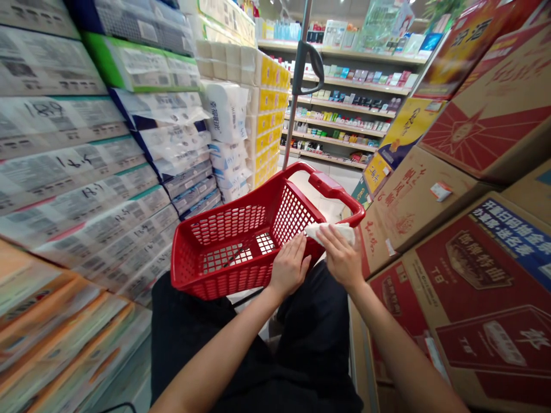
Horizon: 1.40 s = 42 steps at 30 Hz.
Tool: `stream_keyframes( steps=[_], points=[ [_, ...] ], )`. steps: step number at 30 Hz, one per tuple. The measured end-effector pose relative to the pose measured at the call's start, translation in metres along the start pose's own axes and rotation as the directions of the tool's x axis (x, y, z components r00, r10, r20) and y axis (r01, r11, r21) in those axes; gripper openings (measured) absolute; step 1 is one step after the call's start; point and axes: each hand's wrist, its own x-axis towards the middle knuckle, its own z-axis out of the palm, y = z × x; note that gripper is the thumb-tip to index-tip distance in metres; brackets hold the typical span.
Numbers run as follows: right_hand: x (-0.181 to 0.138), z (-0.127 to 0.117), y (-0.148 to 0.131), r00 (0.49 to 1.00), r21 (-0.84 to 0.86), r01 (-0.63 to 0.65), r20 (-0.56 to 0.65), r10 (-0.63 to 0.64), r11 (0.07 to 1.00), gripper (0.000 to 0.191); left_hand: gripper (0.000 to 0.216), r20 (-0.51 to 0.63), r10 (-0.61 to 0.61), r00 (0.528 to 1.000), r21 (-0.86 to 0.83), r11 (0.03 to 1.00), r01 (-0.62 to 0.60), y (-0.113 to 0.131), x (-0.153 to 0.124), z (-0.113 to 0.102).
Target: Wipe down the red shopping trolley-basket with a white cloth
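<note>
A red plastic shopping basket with lattice walls rests tilted across my dark-trousered legs, its inside showing only the perforated floor. My left hand grips its near rim toward the right end, fingers over the edge and thumb on the outer side. Beside it, my right hand presses a folded white cloth or tissue against the right end of the rim, below the handle. The fingers lie over the cloth and hide part of it. The red basket handle stands up at the far right end.
Stacked paper packs line the left, with tissue packs farther back. Cardboard cartons rise close on the right. A grey pull handle on a metal pole stands beyond the basket, before stocked shelves.
</note>
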Motion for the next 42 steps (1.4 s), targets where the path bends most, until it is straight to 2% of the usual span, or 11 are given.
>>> stream_keyframes(
  steps=[3, 6, 11, 16, 21, 25, 28, 31, 36, 39, 42],
  points=[
    [0.013, -0.011, 0.054, 0.996, -0.022, -0.053, -0.067, 0.052, 0.998, 0.044, 0.054, 0.001, 0.003, 1.0, -0.003, 1.0, -0.003, 0.0, 0.001, 0.0],
    [0.024, -0.012, 0.076, 0.981, -0.019, -0.173, -0.098, 0.17, 0.985, 0.041, 0.054, -0.008, -0.008, 1.0, 0.0, 1.0, 0.008, 0.001, 0.001, 0.0],
    [0.022, 0.008, 0.012, 0.947, -0.025, -0.303, -0.124, 0.298, 0.953, 0.045, 0.053, -0.012, -0.015, 1.0, 0.005, 1.0, 0.015, 0.002, 0.0, 0.001],
    [0.005, 0.016, -0.044, 0.994, 0.022, -0.112, -0.013, 0.112, 0.993, 0.05, 0.052, -0.007, -0.009, 1.0, 0.006, 1.0, 0.009, 0.001, 0.0, 0.001],
    [0.0, -0.004, 0.012, 0.998, 0.006, 0.049, 0.042, -0.049, 0.999, 0.052, 0.052, -0.001, -0.009, 1.0, 0.007, 1.0, 0.009, 0.001, 0.0, -0.001],
    [0.014, -0.016, 0.066, 0.992, -0.046, -0.113, -0.056, 0.11, 0.993, 0.05, 0.052, -0.006, -0.01, 1.0, 0.0, 1.0, 0.01, 0.002, 0.001, -0.001],
    [0.024, -0.01, 0.059, 0.963, -0.045, -0.258, -0.089, 0.253, 0.965, 0.047, 0.053, -0.021, -0.013, 1.0, -0.008, 1.0, 0.013, 0.003, 0.001, -0.001],
    [0.024, 0.004, 0.014, 0.943, -0.035, -0.319, -0.11, 0.313, 0.947, 0.046, 0.053, -0.019, -0.011, 1.0, -0.01, 1.0, 0.011, 0.002, 0.0, 0.0],
    [0.004, 0.017, -0.044, 0.991, 0.026, -0.137, 0.0, 0.138, 0.99, 0.05, 0.053, -0.002, -0.012, 1.0, -0.021, 1.0, 0.012, 0.002, 0.0, -0.002],
    [-0.001, 0.008, -0.026, 0.999, 0.048, 0.005, 0.045, -0.007, 0.999, 0.05, 0.054, 0.008, -0.01, 1.0, -0.023, 1.0, 0.011, 0.001, 0.0, -0.004],
    [0.006, -0.006, 0.023, 1.0, 0.025, 0.029, 0.009, -0.029, 0.999, 0.049, 0.054, 0.013, -0.009, 1.0, -0.029, 1.0, 0.009, 0.001, 0.001, -0.005]
  ],
)
